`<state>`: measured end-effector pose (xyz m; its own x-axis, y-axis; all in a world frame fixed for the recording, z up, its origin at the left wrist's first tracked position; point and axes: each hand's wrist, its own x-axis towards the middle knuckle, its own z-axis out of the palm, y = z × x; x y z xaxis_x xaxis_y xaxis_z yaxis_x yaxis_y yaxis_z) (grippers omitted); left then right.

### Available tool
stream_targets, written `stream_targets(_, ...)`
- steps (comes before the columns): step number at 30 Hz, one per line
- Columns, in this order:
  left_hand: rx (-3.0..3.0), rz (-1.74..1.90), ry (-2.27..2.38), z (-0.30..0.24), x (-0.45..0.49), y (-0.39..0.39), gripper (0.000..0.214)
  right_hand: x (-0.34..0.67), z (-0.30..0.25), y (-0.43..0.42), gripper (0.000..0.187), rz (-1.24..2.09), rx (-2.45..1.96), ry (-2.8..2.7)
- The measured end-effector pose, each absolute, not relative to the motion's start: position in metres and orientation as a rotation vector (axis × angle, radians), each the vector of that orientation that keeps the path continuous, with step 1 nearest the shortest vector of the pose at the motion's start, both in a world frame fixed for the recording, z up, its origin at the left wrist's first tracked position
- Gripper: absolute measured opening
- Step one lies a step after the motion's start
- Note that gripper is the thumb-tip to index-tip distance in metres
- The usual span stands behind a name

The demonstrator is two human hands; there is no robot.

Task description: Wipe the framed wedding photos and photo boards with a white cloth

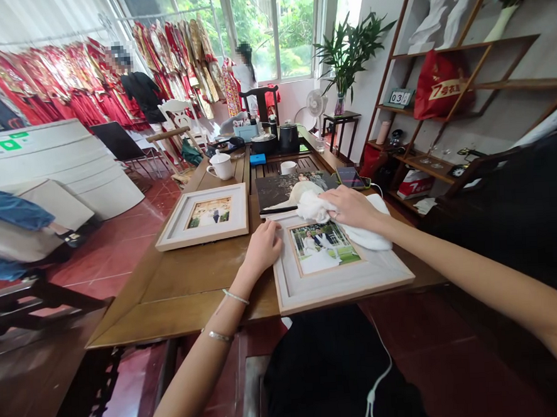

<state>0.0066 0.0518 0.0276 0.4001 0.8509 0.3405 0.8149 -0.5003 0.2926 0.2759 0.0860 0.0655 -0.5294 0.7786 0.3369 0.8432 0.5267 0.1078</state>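
A light wooden picture frame (pixel 344 280) with a wedding photo (pixel 323 246) lies face up at the table's near edge. My left hand (pixel 263 246) grips its left side near the far corner, fingers curled on the edge. In my right hand (pixel 351 205) is a bunched white cloth (pixel 313 206), pressed at the frame's far edge. Another folded white cloth (pixel 374 231) lies under my right wrist, partly hidden by it. Just beyond is a dark photo album (pixel 277 189) with a couple on its cover. A second picture frame (pixel 171 231) lies to the left.
On the wooden table (pixel 179 284) stand a white lidded mug (pixel 220 166), a small white cup (pixel 288 167), a blue box (pixel 257 159) and a black kettle (pixel 288 137). A phone (pixel 351 177) with a cable lies right of the album. A shelf (pixel 466 45) rises at the right.
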Motion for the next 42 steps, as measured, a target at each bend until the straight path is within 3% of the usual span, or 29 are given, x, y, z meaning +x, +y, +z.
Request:
stream_targets(7, 2.563, 0.692, 1.521, 0.027, 0.007, 0.052, 0.023, 0.252, 0.067, 0.095, 0.066, -0.169, -1.529, -2.483)
stream_targets(17, 2.542, 0.683, 1.531, 0.026, 0.008, 0.052, 0.025, 0.241, 0.072, 0.012, 0.07, 0.479, -0.865, -2.784)
stream_targets(25, 2.549, 0.705, 1.529, 0.027, 0.007, 0.051, 0.024, 0.271, 0.097, -0.022, 0.063, 0.718, -0.722, -2.814)
stream_targets(28, 2.546, 0.71, 1.519, 0.027, 0.007, 0.051, 0.025, 0.291, 0.092, -0.009, 0.063, 0.632, -0.866, -2.779)
stream_targets(37, 2.555, 0.723, 1.504, 0.027, 0.006, 0.052, 0.023, 0.287, 0.068, 0.064, 0.058, -0.046, -1.235, -2.635)
stream_targets(42, 2.57, 0.686, 1.514, 0.028, 0.007, 0.051, 0.023, 0.266, 0.071, 0.09, 0.056, -0.132, -1.301, -2.551)
